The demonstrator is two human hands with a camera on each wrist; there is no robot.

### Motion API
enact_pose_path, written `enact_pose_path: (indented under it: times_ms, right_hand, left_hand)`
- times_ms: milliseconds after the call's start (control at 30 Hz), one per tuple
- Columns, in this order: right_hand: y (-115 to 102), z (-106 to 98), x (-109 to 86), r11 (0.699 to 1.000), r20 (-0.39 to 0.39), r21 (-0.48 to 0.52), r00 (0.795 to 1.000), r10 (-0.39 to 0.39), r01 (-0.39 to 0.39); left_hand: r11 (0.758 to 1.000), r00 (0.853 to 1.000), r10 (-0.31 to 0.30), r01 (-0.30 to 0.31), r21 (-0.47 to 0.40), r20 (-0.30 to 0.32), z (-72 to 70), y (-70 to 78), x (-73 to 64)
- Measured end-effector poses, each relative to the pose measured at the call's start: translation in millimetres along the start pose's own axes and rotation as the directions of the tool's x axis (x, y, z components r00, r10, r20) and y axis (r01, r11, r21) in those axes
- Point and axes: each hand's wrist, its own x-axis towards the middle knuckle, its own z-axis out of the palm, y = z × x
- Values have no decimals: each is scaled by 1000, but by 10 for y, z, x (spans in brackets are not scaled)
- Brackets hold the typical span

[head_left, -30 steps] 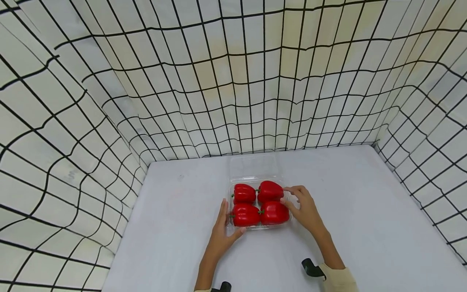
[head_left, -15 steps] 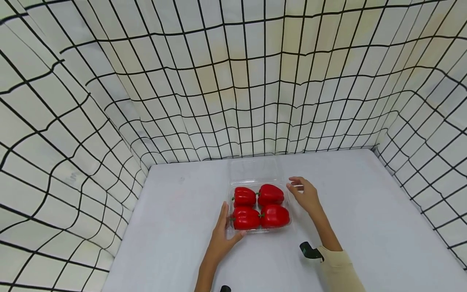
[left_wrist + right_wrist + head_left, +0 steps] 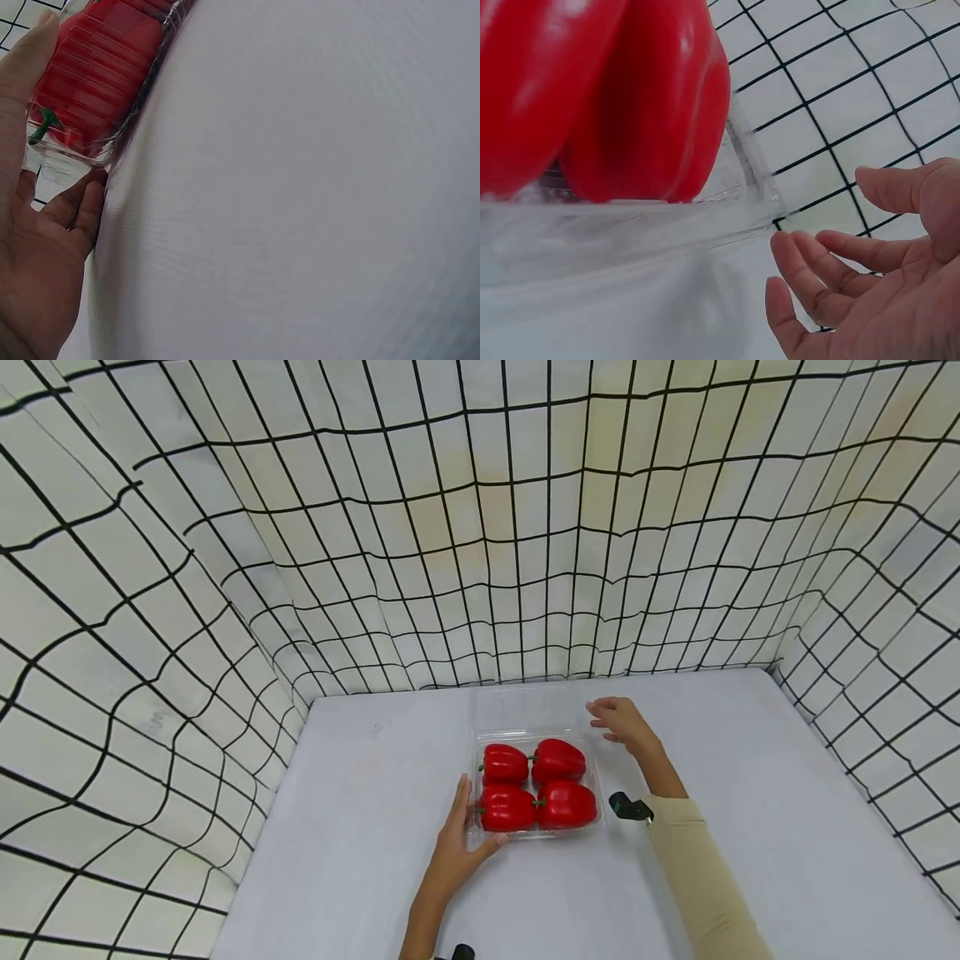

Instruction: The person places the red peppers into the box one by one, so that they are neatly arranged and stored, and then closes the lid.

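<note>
Several red bell peppers with green stems lie in two rows inside a clear plastic clamshell box. Its transparent lid is folded back flat on the far side. My left hand rests at the box's near left corner, fingers straight along the left side and thumb at the front edge. In the left wrist view, a pepper shows through the box wall beside that thumb. My right hand hovers right of the lid, fingers loosely bent and holding nothing. The right wrist view shows its fingers near a box corner.
A white table carries the box. Black netting over pale walls rises at the back and on both sides. Dark wrist cameras sit on both wrists, and a beige sleeve covers the right forearm.
My right hand has left the peppers' right side and moved away from me, up beside the lid. My left hand stays at the box corner; the peppers lie as before.
</note>
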Motion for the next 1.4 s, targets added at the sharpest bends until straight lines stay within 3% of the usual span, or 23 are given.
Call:
enact_pose_path:
  times_ms: [233, 633, 1067, 1267, 1400]
  right_hand:
    - [44, 45, 259, 988, 14, 95, 993, 121, -122]
    - [169, 52, 320, 980, -14, 155, 992, 129, -125]
    - [177, 2, 226, 982, -36, 182, 998, -51, 57]
    - [207, -51, 177, 973, -44, 164, 986, -158, 163]
    - [246, -103, 139, 962, -37, 108, 968, -248, 251]
  left_hand:
    - [1000, 1000, -5, 5, -1, -3, -7, 29, 16]
    - [1000, 1000, -9, 9, -20, -2, 3, 39, 4]
    - [999, 1000, 13, -13, -33, -16, -2, 25, 10]
    - [999, 1000, 15, -16, -40, -19, 8, 17, -1]
    - [999, 1000, 14, -15, -40, -27, 12, 19, 4]
